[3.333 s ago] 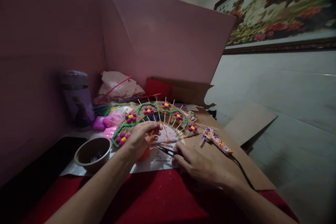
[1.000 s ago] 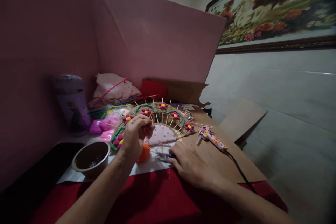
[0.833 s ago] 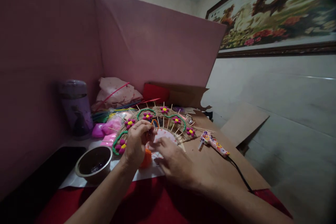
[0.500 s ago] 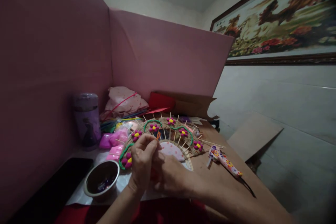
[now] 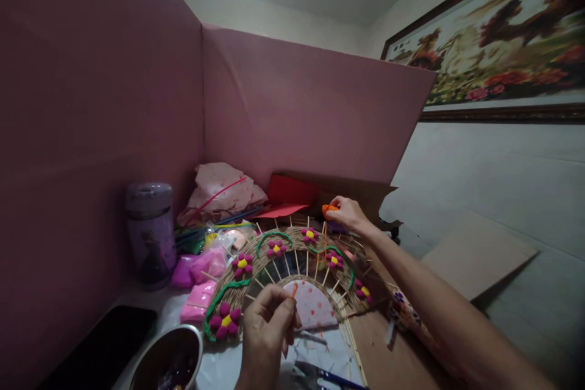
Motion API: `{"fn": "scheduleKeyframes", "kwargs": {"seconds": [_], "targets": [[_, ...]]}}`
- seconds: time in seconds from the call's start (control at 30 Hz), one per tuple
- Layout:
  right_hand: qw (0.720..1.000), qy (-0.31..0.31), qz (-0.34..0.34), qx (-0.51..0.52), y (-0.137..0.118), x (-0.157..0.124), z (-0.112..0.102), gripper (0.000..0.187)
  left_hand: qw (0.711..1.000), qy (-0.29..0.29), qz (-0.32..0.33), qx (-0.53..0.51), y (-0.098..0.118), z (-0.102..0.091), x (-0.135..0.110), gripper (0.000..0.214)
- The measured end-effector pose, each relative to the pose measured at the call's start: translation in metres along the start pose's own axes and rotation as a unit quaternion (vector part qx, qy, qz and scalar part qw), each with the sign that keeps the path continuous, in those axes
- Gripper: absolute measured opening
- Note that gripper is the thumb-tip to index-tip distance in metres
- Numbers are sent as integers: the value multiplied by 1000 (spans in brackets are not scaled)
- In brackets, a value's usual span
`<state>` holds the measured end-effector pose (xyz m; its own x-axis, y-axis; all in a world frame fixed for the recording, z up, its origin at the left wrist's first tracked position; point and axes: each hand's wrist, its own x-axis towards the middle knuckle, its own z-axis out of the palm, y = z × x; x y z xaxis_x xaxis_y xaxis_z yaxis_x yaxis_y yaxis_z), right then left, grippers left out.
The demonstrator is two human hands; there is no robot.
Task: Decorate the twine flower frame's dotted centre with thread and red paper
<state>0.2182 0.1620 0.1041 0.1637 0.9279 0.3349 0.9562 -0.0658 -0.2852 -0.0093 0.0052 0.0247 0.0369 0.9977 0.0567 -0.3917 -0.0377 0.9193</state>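
Note:
A half-round woven twine piece (image 5: 292, 256) with wooden sticks, a green cord and pink-and-yellow flowers lies on the table. My left hand (image 5: 267, 332) is at its near edge, fingers pinched on the end of an orange yarn (image 5: 295, 288). My right hand (image 5: 347, 214) reaches past the far rim of the piece, closed on an orange yarn ball (image 5: 328, 209). A thin orange strand runs down from that ball across the weave. Small scissors (image 5: 320, 376) lie on white paper at the bottom edge.
A purple lidded tumbler (image 5: 150, 234) stands at left, pink packets (image 5: 201, 268) beside it. A metal bowl (image 5: 167, 361) sits near the front left, a dark phone (image 5: 103, 350) beyond it. Pink boards wall the back and left. A patterned glue gun (image 5: 406, 317) lies under my right forearm.
My right hand left the scissors, took the orange ball from beside my left hand and carried it to the far side of the woven piece. The camera tilted upward.

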Motion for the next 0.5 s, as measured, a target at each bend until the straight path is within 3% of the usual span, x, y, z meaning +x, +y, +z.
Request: {"fn": "scheduleKeyframes", "kwargs": {"seconds": [0.13, 0.23, 0.37, 0.5], "targets": [[999, -43, 3, -20, -3, 15, 36, 24, 1000, -2, -17, -2, -9, 0, 3, 23], [995, -100, 1, -20, -2, 27, 49, 27, 1000, 1, -20, -1, -13, 0, 5, 26], [987, -157, -14, -10, 4, 43, 51, 29, 1000, 4, -23, 12, -15, -1, 5, 29], [988, -127, -84, -3, -3, 45, 41, 26, 999, 18, -31, 22, -18, -1, 5, 32]]}}
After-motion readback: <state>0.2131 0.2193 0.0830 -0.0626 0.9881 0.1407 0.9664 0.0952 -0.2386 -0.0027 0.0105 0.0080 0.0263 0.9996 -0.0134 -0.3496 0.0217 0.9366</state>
